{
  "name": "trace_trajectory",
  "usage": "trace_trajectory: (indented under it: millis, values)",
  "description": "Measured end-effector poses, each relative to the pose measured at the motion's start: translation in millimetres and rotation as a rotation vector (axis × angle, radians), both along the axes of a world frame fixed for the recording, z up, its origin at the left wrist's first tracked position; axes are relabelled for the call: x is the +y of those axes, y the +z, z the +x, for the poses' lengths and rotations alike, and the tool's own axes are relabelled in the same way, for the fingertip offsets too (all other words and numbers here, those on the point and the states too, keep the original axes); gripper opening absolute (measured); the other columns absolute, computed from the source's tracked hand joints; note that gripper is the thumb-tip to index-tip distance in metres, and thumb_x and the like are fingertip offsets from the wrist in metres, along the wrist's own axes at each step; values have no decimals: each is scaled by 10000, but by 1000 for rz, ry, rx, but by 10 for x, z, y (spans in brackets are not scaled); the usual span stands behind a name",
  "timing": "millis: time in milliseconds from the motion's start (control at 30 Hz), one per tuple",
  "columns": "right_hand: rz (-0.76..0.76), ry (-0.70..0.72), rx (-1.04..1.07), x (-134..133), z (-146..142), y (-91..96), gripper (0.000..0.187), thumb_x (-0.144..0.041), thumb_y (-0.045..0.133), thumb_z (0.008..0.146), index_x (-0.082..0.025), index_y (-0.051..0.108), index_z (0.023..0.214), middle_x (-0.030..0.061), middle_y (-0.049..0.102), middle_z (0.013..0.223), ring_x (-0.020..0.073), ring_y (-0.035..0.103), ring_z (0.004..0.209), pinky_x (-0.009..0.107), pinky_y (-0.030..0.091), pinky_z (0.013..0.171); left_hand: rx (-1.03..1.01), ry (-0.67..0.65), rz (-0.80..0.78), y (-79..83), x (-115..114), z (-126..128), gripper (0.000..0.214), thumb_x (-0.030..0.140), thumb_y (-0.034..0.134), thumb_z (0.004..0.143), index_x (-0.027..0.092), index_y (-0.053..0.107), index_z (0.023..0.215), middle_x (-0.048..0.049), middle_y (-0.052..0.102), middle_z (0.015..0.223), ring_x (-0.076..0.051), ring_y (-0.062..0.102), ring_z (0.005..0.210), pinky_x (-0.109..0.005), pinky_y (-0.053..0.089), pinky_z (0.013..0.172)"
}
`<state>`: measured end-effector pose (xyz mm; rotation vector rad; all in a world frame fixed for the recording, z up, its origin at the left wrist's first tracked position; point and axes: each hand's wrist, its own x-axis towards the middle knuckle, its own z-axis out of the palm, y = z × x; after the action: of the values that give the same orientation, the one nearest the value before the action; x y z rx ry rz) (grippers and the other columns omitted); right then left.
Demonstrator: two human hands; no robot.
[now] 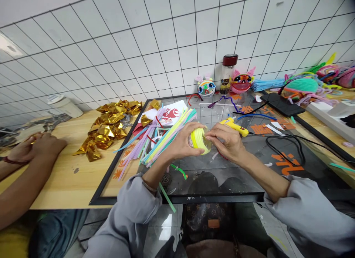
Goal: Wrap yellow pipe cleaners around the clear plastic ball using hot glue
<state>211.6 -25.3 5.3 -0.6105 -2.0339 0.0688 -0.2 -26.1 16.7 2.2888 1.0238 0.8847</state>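
My left hand (181,140) is wrapped around a small round form banded with yellow pipe cleaners (199,139), holding it above the dark board. Part of its side looks clear and unwrapped. Thumb and fingertips of my right hand (226,141) are pinched together at the right edge of this form; whatever lies between them is too small to make out. Just behind my right hand, a yellow glue gun (234,126) lies on the board with its black cord trailing right. A bundle of pastel pipe cleaners (166,143) rests beside my left wrist.
A black-framed board (241,176) covers the table. Along the wall stand a red-lidded bottle (227,74) and two decorated animal faces (206,87). A phone (287,104) lies at right. Gold foil pieces (108,126) and another person's hands (41,148) are on the left.
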Motion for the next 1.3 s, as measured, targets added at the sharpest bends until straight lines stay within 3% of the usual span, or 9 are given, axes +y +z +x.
trace_trajectory:
  millis: [500,700,967,1300]
  values:
    - [-31,-5,-9,-7,-11,-2,207,-283,568,983,-203,741,902,54,699,800,178,653,754,315,512,700,17,-21,37,-21,17,-2,702,352,818,672,229,542,1305,-114,555,1366,-322,517,1328,-530,375,1178]
    - [-23,3,-11,-12,-15,1,189,-270,572,981,-201,730,902,54,699,806,175,651,751,309,505,697,5,-14,64,-78,39,-4,746,389,839,654,232,537,1318,-137,475,1418,-342,449,1397,-552,328,1212]
    - [-50,-6,-30,-23,-9,9,210,-285,553,990,-203,724,899,50,687,796,177,640,748,314,497,700,2,-56,100,-41,30,-1,677,350,813,679,230,542,1288,-115,544,1340,-319,506,1320,-531,370,1176]
    - [-12,-3,-11,11,-5,-52,210,-290,549,993,-200,720,911,52,683,803,172,632,741,304,484,688,-58,13,32,-39,-29,17,761,327,818,658,233,452,1319,-101,555,1367,-302,547,1276,-494,421,1138]
